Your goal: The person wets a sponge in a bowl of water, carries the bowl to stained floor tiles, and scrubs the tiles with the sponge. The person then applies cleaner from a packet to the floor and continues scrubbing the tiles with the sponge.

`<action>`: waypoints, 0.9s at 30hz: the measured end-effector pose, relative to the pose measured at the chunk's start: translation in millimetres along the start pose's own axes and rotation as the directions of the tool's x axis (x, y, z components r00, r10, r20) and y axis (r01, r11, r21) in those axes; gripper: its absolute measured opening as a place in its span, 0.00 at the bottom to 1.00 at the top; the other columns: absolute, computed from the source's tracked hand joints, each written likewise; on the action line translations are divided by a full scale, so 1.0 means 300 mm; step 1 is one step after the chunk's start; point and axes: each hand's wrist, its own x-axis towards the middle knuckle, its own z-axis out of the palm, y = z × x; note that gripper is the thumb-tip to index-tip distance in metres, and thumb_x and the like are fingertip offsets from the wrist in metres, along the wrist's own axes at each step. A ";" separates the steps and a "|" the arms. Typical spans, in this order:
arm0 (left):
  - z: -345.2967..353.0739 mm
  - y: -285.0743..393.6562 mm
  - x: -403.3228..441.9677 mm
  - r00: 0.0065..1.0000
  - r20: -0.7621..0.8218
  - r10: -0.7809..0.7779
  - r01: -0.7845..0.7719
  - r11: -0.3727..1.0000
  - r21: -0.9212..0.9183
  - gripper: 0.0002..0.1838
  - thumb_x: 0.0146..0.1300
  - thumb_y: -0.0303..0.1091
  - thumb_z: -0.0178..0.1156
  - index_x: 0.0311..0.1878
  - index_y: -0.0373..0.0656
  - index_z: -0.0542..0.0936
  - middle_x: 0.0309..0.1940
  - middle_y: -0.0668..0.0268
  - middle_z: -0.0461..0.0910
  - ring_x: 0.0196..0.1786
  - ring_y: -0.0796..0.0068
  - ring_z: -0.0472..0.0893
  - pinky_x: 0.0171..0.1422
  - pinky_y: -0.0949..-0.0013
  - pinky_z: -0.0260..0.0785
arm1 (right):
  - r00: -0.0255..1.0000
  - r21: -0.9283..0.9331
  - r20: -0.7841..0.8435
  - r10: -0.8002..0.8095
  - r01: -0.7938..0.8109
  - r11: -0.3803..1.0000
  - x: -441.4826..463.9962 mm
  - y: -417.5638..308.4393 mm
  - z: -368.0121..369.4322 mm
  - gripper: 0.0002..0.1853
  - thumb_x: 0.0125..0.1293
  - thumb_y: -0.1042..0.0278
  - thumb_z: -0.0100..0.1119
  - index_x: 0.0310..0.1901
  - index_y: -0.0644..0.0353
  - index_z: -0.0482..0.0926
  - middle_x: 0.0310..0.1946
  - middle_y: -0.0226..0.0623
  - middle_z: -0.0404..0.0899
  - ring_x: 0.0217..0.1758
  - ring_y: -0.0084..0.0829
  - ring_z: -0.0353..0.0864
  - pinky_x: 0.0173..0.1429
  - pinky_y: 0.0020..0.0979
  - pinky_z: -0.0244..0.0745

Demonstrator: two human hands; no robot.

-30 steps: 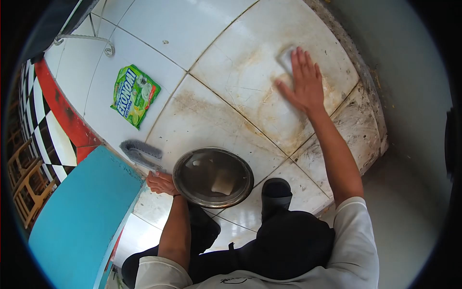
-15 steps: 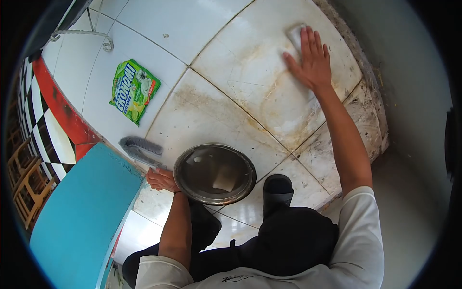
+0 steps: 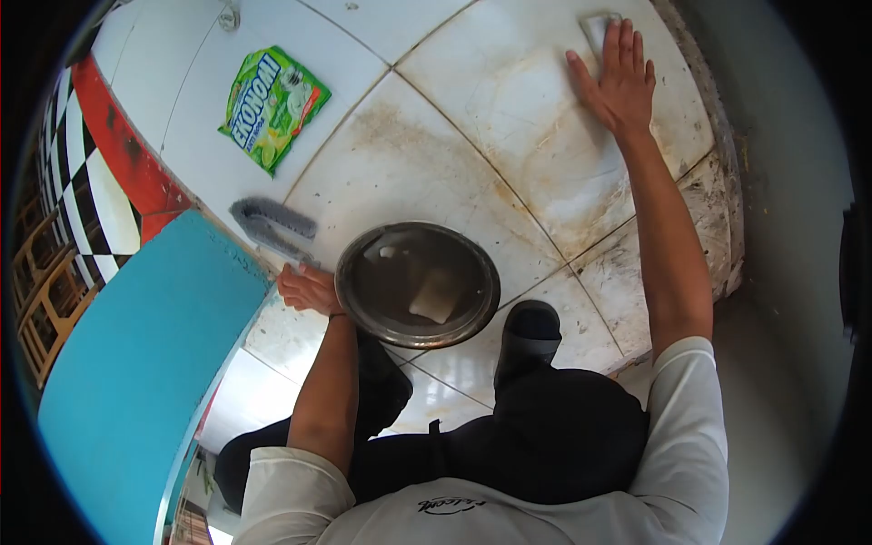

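My right hand (image 3: 625, 77) lies with its fingers stretched out over a small white pad (image 3: 595, 32), pressing it against a stained white tile. Part of the pad is hidden under the fingers. My left hand (image 3: 307, 289) is low on the left, fingers curled, between the basin's rim and a turquoise panel. A grey-bristled brush (image 3: 272, 221) lies just beyond it; whether the fingers grip its handle I cannot make out. Beside that hand stands a round metal basin (image 3: 490, 300) of dark water, with a pale rectangular piece (image 3: 436, 295) in it.
A green EKONOMI packet (image 3: 275, 109) lies on the tiles at upper left. The turquoise panel (image 3: 145, 336) borders the left side, and a grey wall (image 3: 790, 182) rises on the right. My sandaled foot (image 3: 530, 331) is close to the basin.
The view has shifted, so the packet, brush and basin appear higher and farther right. My right hand and the pad stay over the same stained tile. My left hand remains beside the basin.
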 end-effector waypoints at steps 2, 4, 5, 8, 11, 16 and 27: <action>0.034 -0.025 0.006 0.999 -0.042 0.007 -0.006 1.000 0.030 0.34 0.73 0.62 0.37 0.63 0.41 0.71 0.63 0.53 0.64 0.61 0.46 0.64 0.64 0.42 0.55 | 0.994 -0.028 -0.073 -0.083 0.081 0.996 0.034 -0.111 -0.002 0.44 0.71 0.31 0.42 0.77 0.57 0.51 0.79 0.47 0.49 0.82 0.47 0.47 0.79 0.55 0.48; 0.012 -0.013 0.004 1.000 -0.015 0.023 -0.022 1.000 0.016 0.33 0.73 0.61 0.38 0.63 0.41 0.70 0.63 0.54 0.64 0.61 0.47 0.64 0.64 0.43 0.55 | 0.949 -0.094 -0.008 -0.316 0.314 0.945 -0.031 -0.288 -0.069 0.39 0.75 0.39 0.40 0.74 0.65 0.57 0.75 0.53 0.58 0.79 0.47 0.56 0.80 0.50 0.54; 0.007 -0.010 0.005 1.000 -0.001 0.030 -0.030 1.000 0.004 0.34 0.73 0.61 0.38 0.63 0.40 0.69 0.63 0.54 0.63 0.61 0.47 0.63 0.64 0.44 0.54 | 0.877 0.145 0.387 -0.285 0.248 0.958 -0.061 -0.362 -0.137 0.49 0.70 0.33 0.43 0.79 0.59 0.39 0.82 0.43 0.36 0.85 0.42 0.32 0.84 0.49 0.31; 0.011 -0.012 0.008 1.000 0.021 -0.012 0.012 1.000 0.017 0.33 0.72 0.60 0.39 0.63 0.40 0.69 0.63 0.54 0.62 0.61 0.48 0.62 0.64 0.44 0.54 | 0.799 0.158 0.372 -0.472 0.446 0.881 -0.186 -0.376 -0.172 0.45 0.71 0.35 0.42 0.79 0.58 0.44 0.81 0.45 0.41 0.84 0.45 0.39 0.83 0.50 0.38; 0.002 -0.003 0.005 0.999 0.026 -0.019 0.019 1.000 -0.004 0.32 0.72 0.59 0.40 0.62 0.40 0.70 0.63 0.54 0.62 0.60 0.48 0.62 0.64 0.44 0.54 | 0.801 0.093 0.408 -0.439 0.442 0.892 -0.191 -0.197 -0.161 0.45 0.71 0.38 0.46 0.79 0.55 0.45 0.81 0.44 0.39 0.84 0.46 0.40 0.82 0.52 0.41; 0.006 -0.013 0.018 0.998 0.061 -0.016 0.019 0.999 -0.047 0.29 0.71 0.54 0.43 0.59 0.36 0.71 0.60 0.53 0.64 0.59 0.49 0.63 0.64 0.45 0.52 | 0.906 -0.067 0.404 -0.127 0.168 0.984 -0.133 0.112 -0.135 0.42 0.76 0.39 0.41 0.80 0.51 0.38 0.82 0.41 0.35 0.84 0.45 0.35 0.81 0.54 0.40; -0.021 -0.307 0.157 0.553 -0.053 0.831 -0.811 0.522 -0.264 0.28 0.71 0.48 0.48 0.66 0.40 0.65 0.66 0.49 0.65 0.64 0.50 0.64 0.67 0.47 0.48 | 0.899 -0.201 0.427 0.100 -0.013 0.979 -0.140 0.033 -0.118 0.42 0.76 0.35 0.34 0.80 0.50 0.35 0.83 0.38 0.31 0.85 0.44 0.32 0.81 0.58 0.40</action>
